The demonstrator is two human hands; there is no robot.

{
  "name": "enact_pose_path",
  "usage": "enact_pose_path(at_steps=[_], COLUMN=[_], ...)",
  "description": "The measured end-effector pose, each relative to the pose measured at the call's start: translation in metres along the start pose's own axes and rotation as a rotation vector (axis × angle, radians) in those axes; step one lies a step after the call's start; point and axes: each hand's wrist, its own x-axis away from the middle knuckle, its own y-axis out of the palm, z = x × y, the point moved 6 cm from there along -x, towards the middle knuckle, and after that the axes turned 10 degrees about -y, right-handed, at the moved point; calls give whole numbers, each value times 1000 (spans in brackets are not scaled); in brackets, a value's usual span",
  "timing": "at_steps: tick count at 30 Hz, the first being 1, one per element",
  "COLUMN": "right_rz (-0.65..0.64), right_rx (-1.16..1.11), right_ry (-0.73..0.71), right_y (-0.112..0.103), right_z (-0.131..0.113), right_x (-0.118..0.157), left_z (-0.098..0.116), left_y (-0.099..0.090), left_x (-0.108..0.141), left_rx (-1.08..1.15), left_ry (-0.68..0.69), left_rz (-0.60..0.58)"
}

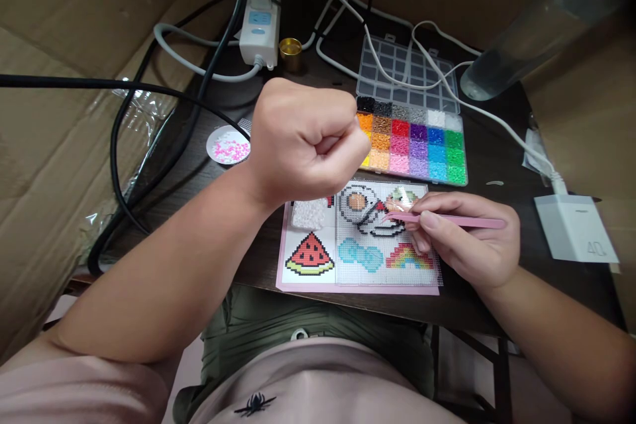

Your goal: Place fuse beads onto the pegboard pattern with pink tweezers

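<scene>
My left hand [308, 139] is raised over the table in a closed fist, and no object shows in it. Pink tweezers [462, 220] are gripped in my right hand [477, 245], their tips over a clear pegboard [385, 278]. Black bead outlines lie on the board, with a rainbow [410, 256] and a blue bow design [360, 255] along its lower part. Underneath is a pattern sheet with a watermelon slice [311, 255]. A small clear box of white beads [309, 214] rests on the sheet, just below my left fist.
Behind the board stands an open bead case [417, 146] with many colours, partly hidden by my fist. A white dish [223, 152] holds pink and white beads. Cables run around a power strip [258, 33], a gold cup [291, 53], a bottle [517, 46] and a charger [576, 228].
</scene>
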Motion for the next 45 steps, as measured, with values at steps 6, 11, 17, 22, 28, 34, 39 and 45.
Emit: enact_pose_path(at_steps=[6, 11, 17, 22, 28, 34, 39, 45], right_rz=[-29, -43, 34, 14, -24, -156, -260, -271], right_rx=[-10, 37, 42, 48, 130, 299, 239, 158], right_ry=[23, 66, 9, -14, -49, -180, -182, -182], right_y=[-6, -12, -8, -5, -9, -7, -3, -5], right_z=[6, 12, 13, 12, 8, -17, -20, -16], right_x=[5, 9, 9, 7, 7, -4, -12, -13], left_z=[-2, -2, -1, -4, -5, -7, -9, -7], left_y=[1, 0, 1, 2, 2, 3, 4, 3], left_x=[2, 1, 1, 4, 4, 2, 4, 2], left_rx=[-47, -50, -4, -92, -84, 22, 42, 122], left_ry=[-23, -17, -10, -44, -60, -22, 15, 4], left_rz=[-8, -5, 5, -10, -1, 18, 31, 24])
